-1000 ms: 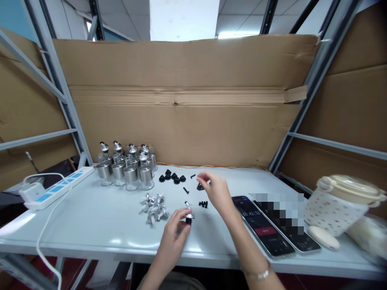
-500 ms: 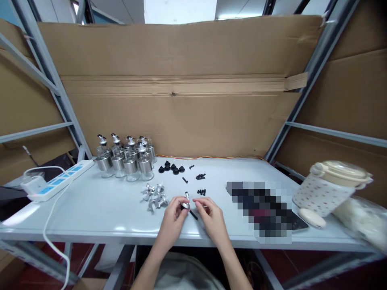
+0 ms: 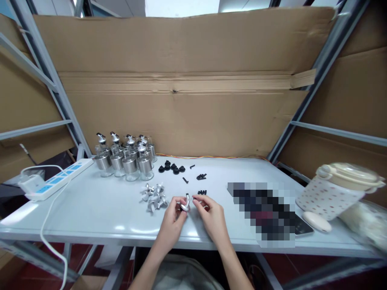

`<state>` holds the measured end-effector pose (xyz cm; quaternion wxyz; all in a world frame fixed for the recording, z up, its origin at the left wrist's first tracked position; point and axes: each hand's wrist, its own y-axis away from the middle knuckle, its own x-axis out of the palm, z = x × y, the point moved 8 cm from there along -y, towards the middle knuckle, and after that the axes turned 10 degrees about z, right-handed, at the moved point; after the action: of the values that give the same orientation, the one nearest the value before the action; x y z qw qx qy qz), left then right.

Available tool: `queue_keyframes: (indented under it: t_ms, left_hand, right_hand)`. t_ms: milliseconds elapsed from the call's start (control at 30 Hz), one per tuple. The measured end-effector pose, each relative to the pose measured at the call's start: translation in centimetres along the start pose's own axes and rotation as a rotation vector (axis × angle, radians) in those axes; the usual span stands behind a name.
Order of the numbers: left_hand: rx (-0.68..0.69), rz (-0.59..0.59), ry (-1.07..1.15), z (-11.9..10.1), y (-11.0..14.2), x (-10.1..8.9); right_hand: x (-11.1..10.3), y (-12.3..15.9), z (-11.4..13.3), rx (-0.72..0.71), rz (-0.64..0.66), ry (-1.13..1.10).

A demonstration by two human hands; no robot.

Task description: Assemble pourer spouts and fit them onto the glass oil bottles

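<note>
My left hand (image 3: 173, 219) is closed round a small silver pourer cap (image 3: 185, 205) with a spout, held just above the white table (image 3: 99, 213) near its front edge. My right hand (image 3: 210, 213) is right beside it, fingertips pinched together at the cap's right side; what they hold is too small to see. A pile of silver caps (image 3: 153, 196) lies just left of my hands. Small black pieces (image 3: 202, 192) and black stoppers (image 3: 171, 167) lie further back. Several glass bottles with silver collars (image 3: 125, 159) stand at the back left.
A white and blue power strip (image 3: 57, 182) with its cable lies at the left. A blurred-out flat patch (image 3: 263, 209) sits right of my hands. A spotted cream pot with a lid (image 3: 335, 193) and a cream oval object (image 3: 317, 220) stand at the right. Cardboard sheets wall the back.
My right hand came back from the black pieces further up the table to meet the left hand at the cap. The thin black stick seen under the cap half a second ago no longer shows.
</note>
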<state>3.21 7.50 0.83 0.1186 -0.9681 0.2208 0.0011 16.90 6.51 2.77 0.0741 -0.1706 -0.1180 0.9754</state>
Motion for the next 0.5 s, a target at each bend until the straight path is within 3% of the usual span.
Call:
queue_keyframes:
  t_ms: [200, 400, 500]
  left_hand:
    - [0.037, 0.13, -0.075, -2.2, -1.1, 1.2]
    - [-0.031, 0.232, -0.178, -4.4, -3.1, 0.3]
    - [-0.056, 0.192, -0.166, -4.7, -4.7, -0.5]
  right_hand:
    - [-1.0, -1.1, 1.0, -0.009, -0.069, -0.161]
    - [-2.6, -3.7, 3.6, -0.053, -0.005, -0.048]
    - [-3.0, -6.1, 4.2, -0.023, 0.06, -0.112]
